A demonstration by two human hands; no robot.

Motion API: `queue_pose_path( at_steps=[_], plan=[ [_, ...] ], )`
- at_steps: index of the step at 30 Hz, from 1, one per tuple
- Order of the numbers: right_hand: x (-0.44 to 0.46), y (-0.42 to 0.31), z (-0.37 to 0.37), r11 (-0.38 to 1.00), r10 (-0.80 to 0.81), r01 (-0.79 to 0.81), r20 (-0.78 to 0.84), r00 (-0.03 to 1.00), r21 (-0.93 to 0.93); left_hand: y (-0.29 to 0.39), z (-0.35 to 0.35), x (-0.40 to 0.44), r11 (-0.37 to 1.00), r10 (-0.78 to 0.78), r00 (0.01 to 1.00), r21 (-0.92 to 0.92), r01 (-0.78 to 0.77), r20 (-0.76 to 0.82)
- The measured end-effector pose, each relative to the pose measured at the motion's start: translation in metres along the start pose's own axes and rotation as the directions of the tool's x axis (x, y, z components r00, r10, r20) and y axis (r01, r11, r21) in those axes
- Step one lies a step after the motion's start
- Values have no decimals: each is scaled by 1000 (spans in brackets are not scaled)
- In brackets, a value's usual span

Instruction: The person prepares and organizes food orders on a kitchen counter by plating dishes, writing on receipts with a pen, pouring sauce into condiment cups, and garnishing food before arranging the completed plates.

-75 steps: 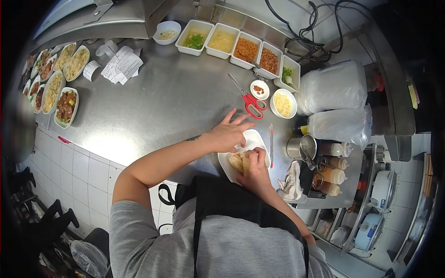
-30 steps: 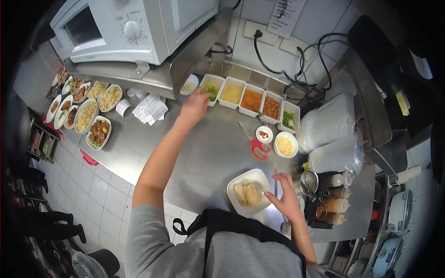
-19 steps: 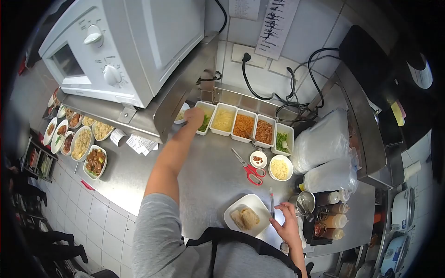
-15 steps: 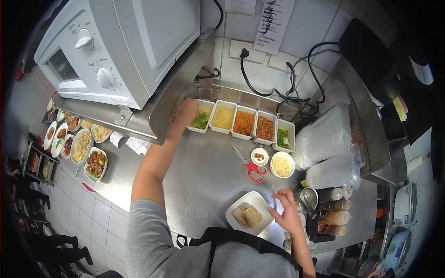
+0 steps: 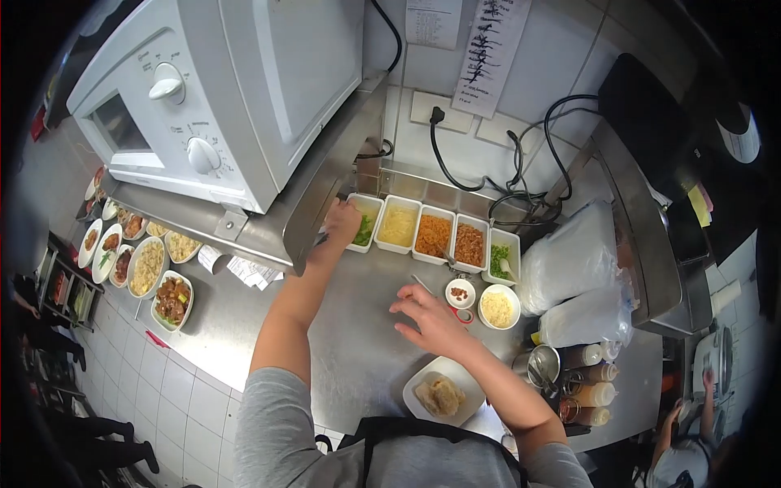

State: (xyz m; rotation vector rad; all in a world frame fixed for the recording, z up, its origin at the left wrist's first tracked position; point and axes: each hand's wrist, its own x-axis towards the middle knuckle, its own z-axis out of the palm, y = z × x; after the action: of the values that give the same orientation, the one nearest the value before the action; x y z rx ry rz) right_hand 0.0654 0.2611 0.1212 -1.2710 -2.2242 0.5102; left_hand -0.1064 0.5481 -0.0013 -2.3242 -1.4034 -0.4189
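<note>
My left hand [image 5: 342,225] is closed beside the leftmost white container of green leaves [image 5: 364,232], below the shelf edge; whatever its fingers hold is hidden. My right hand [image 5: 431,321] hovers over the steel counter with its fingers spread, holding nothing. Partly under it lie red-handled scissors [image 5: 464,315], one blade tip showing past the fingers. Below my right forearm sits a squarish white bowl [image 5: 412,396] with pale, browned pieces of food [image 5: 440,396] in it. A small dish of reddish-brown bits [image 5: 460,294] and a bowl of pale yellow shreds [image 5: 497,309] stand to the right.
Several more white containers [image 5: 435,234] line the wall. A microwave [image 5: 203,98] sits on the steel shelf at upper left. Filled dishes [image 5: 149,267] stand at far left. Plastic bags [image 5: 569,252], a metal pot [image 5: 543,363] and sauce bottles [image 5: 596,394] stand right. Another person [image 5: 687,447] is at lower right.
My right hand has moved left and forward, from beside the squarish bowl to over the scissors. The thin tool near its fingers is out of sight. My left hand stays by the leaf container.
</note>
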Motion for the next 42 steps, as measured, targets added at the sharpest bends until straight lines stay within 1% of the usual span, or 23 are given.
queue_pose_path(
  at_steps=[3,5,6,8,11,14,17,20,22,25,26,27,28,30,32,33,34,35,36,37,39,41,42],
  plan=[
    [-1,16,-2,999,34,-34,15,999,1,-9,-27,3,985,92,996,147,-90,-7],
    [6,28,-6,999,31,-31,-4,999,5,-23,-48,9,990,46,998,-136,-40,40],
    [14,34,-9,1000,15,-14,-35,999,9,-31,-61,12,990,53,998,-131,-47,40],
    [34,47,-11,1000,5,-3,-69,998,18,-42,-81,13,853,77,995,-520,-33,64],
    [84,70,-8,996,59,-48,-142,988,79,-48,-84,15,728,151,987,-668,-154,-64],
    [136,90,0,982,163,-139,-198,967,128,-48,-80,16,622,147,988,-781,-63,38],
    [168,111,19,954,269,-233,-195,943,188,-42,-100,9,540,85,983,-836,92,162],
    [188,123,40,942,310,-279,-166,936,189,-44,-92,8,559,66,989,-826,71,129],
    [192,124,49,828,456,-390,-78,887,402,-46,-81,7,584,64,990,-809,65,125],
    [195,121,52,733,500,-424,1,866,532,-45,-69,2,590,0,997,-805,64,79],
    [194,120,53,734,500,-425,4,866,530,-43,-68,0,572,-62,997,-817,66,38],
    [191,119,53,827,496,-444,-75,865,345,-43,-68,-1,570,-64,997,-819,69,39],
    [190,123,54,878,476,-457,-152,866,144,-41,-79,-2,485,-50,994,-867,110,97],
    [190,131,53,869,476,-441,-131,870,227,-38,-85,-2,393,-28,987,-906,154,156],
    [191,134,54,853,472,-420,-112,875,310,-36,-77,-3,206,-7,990,-969,137,138],
    [193,133,57,715,474,-304,-116,873,630,-35,-74,-3,206,-7,990,-969,137,138],
    [194,128,55,480,477,-143,-120,871,865,-32,-78,-3,267,-37,997,-960,81,74],
    [194,124,49,480,477,-142,-121,871,866,-29,-83,-3,328,-62,998,-944,27,7],
    [193,122,41,302,455,-238,79,887,923,-28,-87,-4,330,-62,998,-944,27,7],
    [193,119,34,121,392,-343,273,878,931,-24,-120,-4,382,-33,990,-913,141,139],
    [198,116,33,131,474,-388,286,833,912,-23,-133,-4,436,-15,963,-864,249,270],
    [200,116,35,136,551,-433,295,781,891,-26,-115,-5,379,99,995,-925,-18,22],
    [201,117,36,204,537,-437,273,798,876,-28,-108,-5,381,98,995,-925,-17,22]
  ],
)
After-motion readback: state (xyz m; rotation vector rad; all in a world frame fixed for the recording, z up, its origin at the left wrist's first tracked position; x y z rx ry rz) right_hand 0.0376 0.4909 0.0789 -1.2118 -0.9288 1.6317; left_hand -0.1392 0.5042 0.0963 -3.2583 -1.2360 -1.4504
